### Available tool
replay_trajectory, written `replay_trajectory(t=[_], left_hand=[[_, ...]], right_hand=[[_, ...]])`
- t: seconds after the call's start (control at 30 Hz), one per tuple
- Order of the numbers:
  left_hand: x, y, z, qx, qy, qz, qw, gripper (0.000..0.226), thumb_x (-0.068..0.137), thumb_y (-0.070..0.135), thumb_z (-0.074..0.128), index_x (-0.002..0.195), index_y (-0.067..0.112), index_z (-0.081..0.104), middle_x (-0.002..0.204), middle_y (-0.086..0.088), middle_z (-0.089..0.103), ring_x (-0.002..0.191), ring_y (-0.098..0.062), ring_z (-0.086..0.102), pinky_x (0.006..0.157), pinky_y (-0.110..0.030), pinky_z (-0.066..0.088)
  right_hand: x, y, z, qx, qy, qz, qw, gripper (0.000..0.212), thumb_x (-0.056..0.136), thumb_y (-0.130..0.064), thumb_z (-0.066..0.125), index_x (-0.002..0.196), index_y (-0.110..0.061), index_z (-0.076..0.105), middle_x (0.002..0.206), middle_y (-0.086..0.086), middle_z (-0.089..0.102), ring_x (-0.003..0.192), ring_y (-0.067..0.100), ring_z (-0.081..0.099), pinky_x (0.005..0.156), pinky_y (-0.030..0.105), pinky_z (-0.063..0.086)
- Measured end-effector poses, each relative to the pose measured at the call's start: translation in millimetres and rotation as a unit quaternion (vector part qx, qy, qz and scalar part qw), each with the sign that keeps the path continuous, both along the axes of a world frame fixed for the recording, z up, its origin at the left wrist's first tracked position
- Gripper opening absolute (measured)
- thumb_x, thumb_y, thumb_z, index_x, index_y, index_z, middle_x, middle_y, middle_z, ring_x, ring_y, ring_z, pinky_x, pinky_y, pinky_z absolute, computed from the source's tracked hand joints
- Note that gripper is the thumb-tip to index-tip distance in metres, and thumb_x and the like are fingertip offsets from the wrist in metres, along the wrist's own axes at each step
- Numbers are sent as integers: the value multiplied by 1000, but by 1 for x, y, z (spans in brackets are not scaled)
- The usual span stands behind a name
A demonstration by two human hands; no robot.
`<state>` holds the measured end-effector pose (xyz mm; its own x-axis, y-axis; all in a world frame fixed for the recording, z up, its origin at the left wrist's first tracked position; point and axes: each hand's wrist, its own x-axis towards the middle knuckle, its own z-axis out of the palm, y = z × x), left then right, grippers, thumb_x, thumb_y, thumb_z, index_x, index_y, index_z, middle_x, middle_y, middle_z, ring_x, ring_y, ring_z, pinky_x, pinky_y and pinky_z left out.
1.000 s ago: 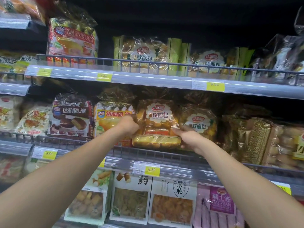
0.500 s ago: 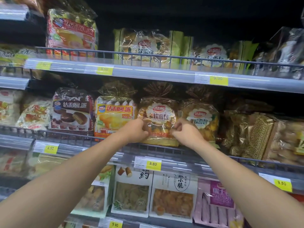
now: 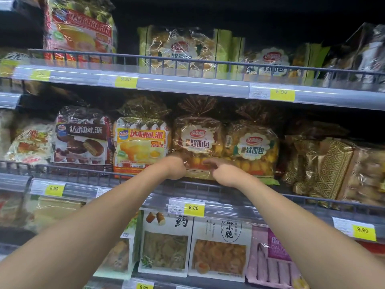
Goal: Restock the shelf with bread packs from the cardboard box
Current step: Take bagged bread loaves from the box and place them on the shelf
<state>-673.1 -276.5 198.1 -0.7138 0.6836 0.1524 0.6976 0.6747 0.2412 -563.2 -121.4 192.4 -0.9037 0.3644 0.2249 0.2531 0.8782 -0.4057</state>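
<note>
A clear bread pack (image 3: 198,138) with a white scalloped label and a twisted top stands upright on the middle shelf (image 3: 200,187), behind its wire rail. My left hand (image 3: 176,168) is curled against the pack's lower left corner. From the other side, my right hand (image 3: 222,172) pinches the lower front edge, fingers pointing left. A second, matching bread pack (image 3: 253,150) stands touching it on the right. The cardboard box is out of view.
A yellow cake pack (image 3: 141,146) stands directly left of the bread, and a brown chocolate pie pack (image 3: 82,140) further left. Gold patterned bags (image 3: 325,165) fill the right. The upper shelf (image 3: 187,83) hangs low over the packs. Snack boxes (image 3: 218,249) line the shelf below.
The bread pack went from tilted in front of the rail to upright on the middle shelf. Both hands slid down to its lower edge and drew closer together.
</note>
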Motion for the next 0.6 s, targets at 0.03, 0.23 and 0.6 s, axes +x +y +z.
replay_trajectory(t=[0.03,0.23,0.6], left_hand=[[-2,3,-1,-9,2,1,1000,50,96,15,45,146,12,49,147,-15,52,129,-31,53,107,-39,46],[-5,10,1,23,-9,-34,999,66,94,3,47,156,21,32,155,-11,43,133,-31,50,106,-37,47],[2,-9,-1,186,-22,-76,979,44,92,18,59,134,30,57,135,-2,62,111,-21,63,95,-35,54]], right_hand=[[-5,1,0,3,-5,0,1000,57,96,-10,43,145,-37,47,157,-2,41,124,23,56,77,24,45],[-29,6,-2,21,-27,-14,999,59,98,-9,43,151,-34,41,157,-1,40,127,24,55,74,22,42],[2,5,-1,-5,37,1,999,41,99,-32,57,139,-33,53,151,-1,47,126,22,54,104,38,48]])
